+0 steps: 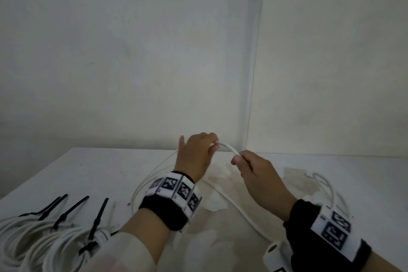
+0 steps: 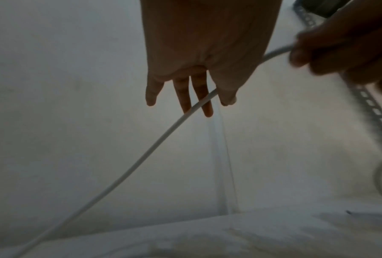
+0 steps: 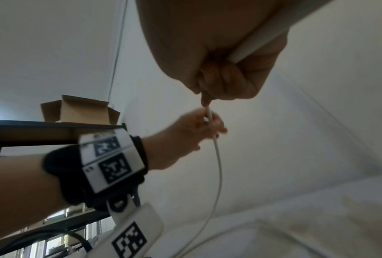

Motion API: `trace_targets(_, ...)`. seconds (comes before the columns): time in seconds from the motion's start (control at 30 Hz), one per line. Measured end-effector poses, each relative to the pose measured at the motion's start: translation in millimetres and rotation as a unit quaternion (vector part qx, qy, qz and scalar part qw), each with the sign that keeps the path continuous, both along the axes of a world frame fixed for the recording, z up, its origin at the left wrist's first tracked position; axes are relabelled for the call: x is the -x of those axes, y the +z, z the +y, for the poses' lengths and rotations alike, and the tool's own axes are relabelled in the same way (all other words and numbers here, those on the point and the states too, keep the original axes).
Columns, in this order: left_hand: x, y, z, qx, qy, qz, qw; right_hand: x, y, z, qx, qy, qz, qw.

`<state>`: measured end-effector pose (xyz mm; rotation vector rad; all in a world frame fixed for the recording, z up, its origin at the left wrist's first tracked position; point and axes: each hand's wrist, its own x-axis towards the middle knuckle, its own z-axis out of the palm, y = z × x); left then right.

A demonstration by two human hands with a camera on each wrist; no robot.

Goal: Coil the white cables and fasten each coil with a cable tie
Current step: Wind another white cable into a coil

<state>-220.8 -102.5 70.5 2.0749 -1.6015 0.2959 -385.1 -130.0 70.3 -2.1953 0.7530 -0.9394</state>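
Observation:
Both hands hold one white cable (image 1: 228, 148) up above the white table (image 1: 99, 172), near the wall corner. My left hand (image 1: 215, 144) pinches it between thumb and forefinger, with the other fingers (image 2: 183, 97) straight. A short way to the right, my right hand (image 1: 238, 159) is curled round the same cable (image 3: 216, 151). From the left hand the cable (image 2: 141, 157) hangs down to a loose loop (image 1: 152, 174) on the table. From the right hand it trails back along the table (image 1: 245, 212). Several coils (image 1: 44, 240) fastened with black cable ties (image 1: 97, 221) lie at the front left.
Another loose white cable (image 1: 326, 185) lies on the table at the right. A stained paper patch (image 1: 220, 185) covers the table's middle. The two walls meet just behind the hands. In the right wrist view, a cardboard box (image 3: 79, 110) stands on a dark shelf to the left.

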Motion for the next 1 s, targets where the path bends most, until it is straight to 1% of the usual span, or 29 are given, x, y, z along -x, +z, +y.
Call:
trace_targets(0.07,-15.0,-0.1,-0.7,0.003,0.026,0.037,0.999,14.5,14.0,-0.3,0.03,-0.017,-0.03,0.999)
trace_targets(0.13,-30.6,-4.1,3.5,0.017,0.036,0.083,0.996,29.9,25.9,-7.2,0.05,-0.054,-0.064,0.995)
trace_targets(0.23,-43.6,-7.7,13.6,0.045,0.064,0.122,0.989,53.3,37.6,-22.6,0.05,-0.111,-0.101,0.987)
trace_targets(0.3,-47.5,-9.3,17.6,0.052,0.076,0.145,0.985,64.5,38.9,-29.3,0.054,-0.142,-0.093,0.984)
trace_targets(0.4,-50.0,-13.5,22.7,0.029,0.072,0.158,0.984,78.1,36.4,-38.0,0.065,-0.183,-0.075,0.978)
trace_targets(0.47,-53.5,-16.5,29.2,0.021,0.074,0.188,0.979,89.4,33.4,-48.3,0.056,-0.218,-0.075,0.971)
trace_targets(0.5,-54.5,-16.6,33.4,0.024,0.077,0.209,0.975,94.5,31.5,-53.9,0.053,-0.236,-0.054,0.969)
trace_targets(0.53,-55.2,-16.7,37.3,0.028,0.079,0.227,0.97,98.0,28.7,-58.8,0.048,-0.249,-0.007,0.967)
trace_targets(0.57,-53.7,-15.1,40.8,0.039,0.077,0.233,0.969,100.1,24.8,-62.1,0.051,-0.256,0.064,0.963)
trace_targets(0.63,-44.1,-7.3,45.1,0.063,0.07,0.235,0.968,98.1,16.0,-61.2,0.077,-0.242,0.216,0.943)
trace_targets(0.67,-37.1,-2.1,45.6,0.079,0.065,0.246,0.964,94.7,11.8,-56.8,0.089,-0.23,0.271,0.93)
trace_targets(0.73,-23.3,8.4,44.4,0.111,0.042,0.287,0.951,86.5,7.7,-43.5,0.14,-0.216,0.34,0.905)
trace_targets(0.8,-11.9,18.2,46.4,0.132,-0.004,0.336,0.933,79.0,5.8,-31.7,0.219,-0.205,0.383,0.874)
trace_targets(0.83,-6.8,22.1,48.7,0.136,-0.033,0.363,0.921,76.9,5.8,-27.6,0.247,-0.188,0.4,0.863)
trace_targets(0.87,-1.7,25.2,52.4,0.135,-0.059,0.383,0.912,74.8,6.1,-24.5,0.26,-0.165,0.411,0.858)
trace_targets(0.9,2.5,27.4,56.3,0.132,-0.08,0.384,0.91,73.8,6.7,-20.9,0.278,-0.139,0.408,0.859)
trace_targets(0.93,6.4,29.1,59.7,0.131,-0.094,0.37,0.915,72.6,8.1,-17.0,0.305,-0.115,0.39,0.861)
trace_targets(1.0,12.2,31.0,65.1,0.149,-0.103,0.325,0.928,72.5,8.1,-8.6,0.375,-0.065,0.345,0.858)
